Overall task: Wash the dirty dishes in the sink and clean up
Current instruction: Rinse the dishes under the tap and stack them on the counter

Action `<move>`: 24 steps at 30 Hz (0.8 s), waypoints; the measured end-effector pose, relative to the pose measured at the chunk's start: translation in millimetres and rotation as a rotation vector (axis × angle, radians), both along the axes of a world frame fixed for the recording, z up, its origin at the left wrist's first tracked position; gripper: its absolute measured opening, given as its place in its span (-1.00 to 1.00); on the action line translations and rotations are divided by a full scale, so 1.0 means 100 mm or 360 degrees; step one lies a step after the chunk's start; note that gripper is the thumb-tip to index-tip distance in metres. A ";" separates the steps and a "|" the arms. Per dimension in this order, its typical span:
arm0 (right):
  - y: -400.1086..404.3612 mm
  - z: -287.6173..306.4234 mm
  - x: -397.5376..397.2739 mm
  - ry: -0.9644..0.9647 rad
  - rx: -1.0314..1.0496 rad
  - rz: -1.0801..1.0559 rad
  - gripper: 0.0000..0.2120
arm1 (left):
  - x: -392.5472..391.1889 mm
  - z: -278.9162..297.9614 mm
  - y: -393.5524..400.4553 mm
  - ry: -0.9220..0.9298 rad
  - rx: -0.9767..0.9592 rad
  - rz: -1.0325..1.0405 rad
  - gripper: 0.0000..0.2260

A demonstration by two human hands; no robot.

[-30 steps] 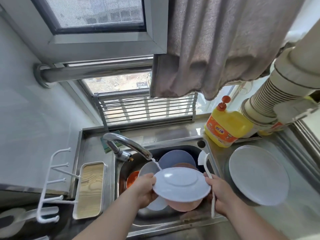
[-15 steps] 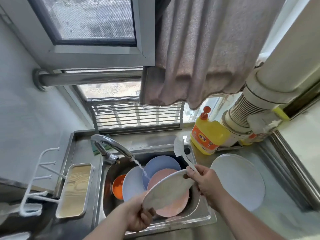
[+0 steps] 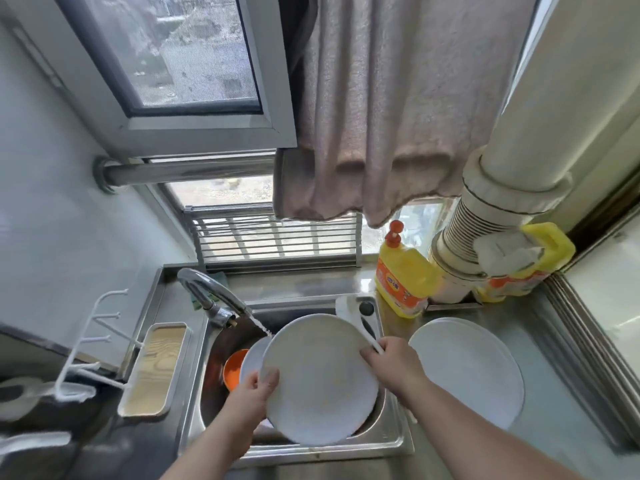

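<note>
A round white plate (image 3: 320,379), plain and glossy with a faint raised ring near its rim, is held face-up over the steel sink (image 3: 391,441). The left hand (image 3: 254,393) grips its left edge, thumb curled over the rim. The right hand (image 3: 394,363) is closed round the handle of a white dish brush (image 3: 349,311), whose head points away toward the back of the basin, just past the plate's far edge.

A thin stream of water runs from the chrome faucet (image 3: 211,294) and lands just behind the plate's upper left rim. Beneath the held plate, one more pale plate (image 3: 251,358) and one orange bowl (image 3: 233,370) show in the basin; anything else there is hidden.

On the counter to the right lies one large white plate (image 3: 474,368), possibly stacked on another; the edge is too blurred to tell. Two yellow detergent bottles stand behind it: one with a red pump (image 3: 403,275), and a second (image 3: 533,261) partly behind a ribbed duct (image 3: 460,237). A tray with a wooden base (image 3: 156,368) sits left of the sink beside a white hook rack (image 3: 93,344).

Half a second ago the plate was tilted steeply on edge, exposing blue and pink dishes below; it now lies nearly flat and covers them.
</note>
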State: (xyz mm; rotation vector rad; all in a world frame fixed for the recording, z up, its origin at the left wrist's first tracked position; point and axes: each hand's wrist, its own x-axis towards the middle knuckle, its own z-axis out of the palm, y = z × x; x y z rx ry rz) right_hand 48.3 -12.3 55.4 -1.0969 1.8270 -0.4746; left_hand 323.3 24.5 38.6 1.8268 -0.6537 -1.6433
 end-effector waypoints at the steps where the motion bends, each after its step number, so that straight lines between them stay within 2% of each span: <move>1: 0.02 -0.04 0.01 -0.0033 0.0031 0.0054 -0.57 | 0.00 -0.02 0.01 -0.0046 -0.0065 0.0090 -0.71; 2: 0.03 -0.12 0.00 -0.0018 0.0061 0.0117 -0.52 | -0.02 0.00 0.02 -0.0120 -0.0137 0.0152 -0.76; 4: 0.06 -0.33 -0.04 0.0113 0.0150 0.0309 -0.56 | 0.00 0.08 0.02 -0.0394 -0.0329 0.0168 -0.82; 7: 0.15 -0.62 -0.07 0.0605 0.0278 0.0881 -0.77 | 0.17 0.27 0.06 -0.0650 -0.0538 0.0138 -0.81; 10: 0.22 -0.81 0.15 0.0950 0.0186 0.1497 -0.69 | 0.41 0.41 0.08 -0.0855 -0.0616 0.0039 -0.70; 13: 0.26 -1.06 0.52 0.1013 0.0175 0.1673 -0.74 | 0.52 0.47 0.12 -0.0924 -0.0684 0.0005 -0.67; 17: 0.31 -1.25 0.87 0.0862 0.0389 0.1791 -0.62 | 0.55 0.44 0.12 -0.0953 -0.0718 0.0021 -0.87; 18: 0.28 -1.29 0.91 0.0794 0.0457 0.1785 -0.55 | 0.54 0.40 0.10 -0.0948 -0.0698 0.0012 -0.89; 20: 0.26 -1.29 0.95 0.0550 0.0668 0.1538 -0.47 | 0.51 0.33 0.07 -0.0961 -0.0652 -0.0066 -0.90; 24: 0.29 -1.01 0.69 -0.0356 0.0485 0.0502 -0.49 | 0.32 0.15 -0.05 -0.0814 -0.0573 -0.0162 -0.89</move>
